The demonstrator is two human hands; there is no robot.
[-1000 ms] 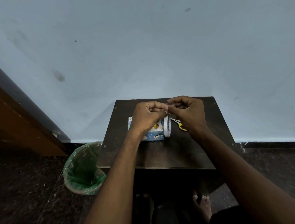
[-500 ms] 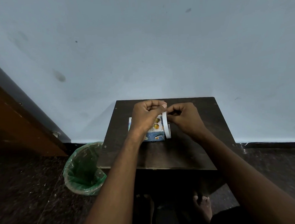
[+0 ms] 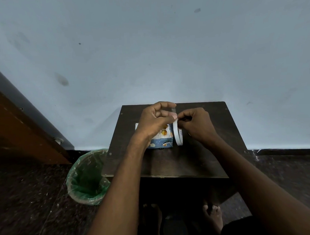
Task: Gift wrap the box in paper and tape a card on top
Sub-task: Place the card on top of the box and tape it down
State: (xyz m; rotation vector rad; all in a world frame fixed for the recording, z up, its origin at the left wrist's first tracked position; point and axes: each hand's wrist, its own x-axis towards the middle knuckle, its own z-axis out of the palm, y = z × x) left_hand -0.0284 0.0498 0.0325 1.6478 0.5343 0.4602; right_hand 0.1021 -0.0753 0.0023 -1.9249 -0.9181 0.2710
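A small box (image 3: 161, 144) wrapped in blue patterned paper sits on the dark table (image 3: 172, 162). On its top lies a card (image 3: 164, 132) with orange shapes, partly hidden under my left hand. A white tape roll (image 3: 178, 135) stands on edge just right of the box. My right hand (image 3: 198, 125) pinches the roll at its top. My left hand (image 3: 155, 121) hovers over the box and pinches a short strip of tape (image 3: 173, 109) pulled from the roll between thumb and forefinger.
A bin with a green liner (image 3: 86, 179) stands on the floor at the table's left front corner. The pale wall (image 3: 166, 63) rises right behind the table. A brown door (image 3: 18, 134) is at the left. Bare feet (image 3: 212, 214) show under the table.
Both hands sank slightly toward the box with the roll. My left fingers have drawn the tape end up and away from the roll. The yellow scissors are now hidden behind my right hand.
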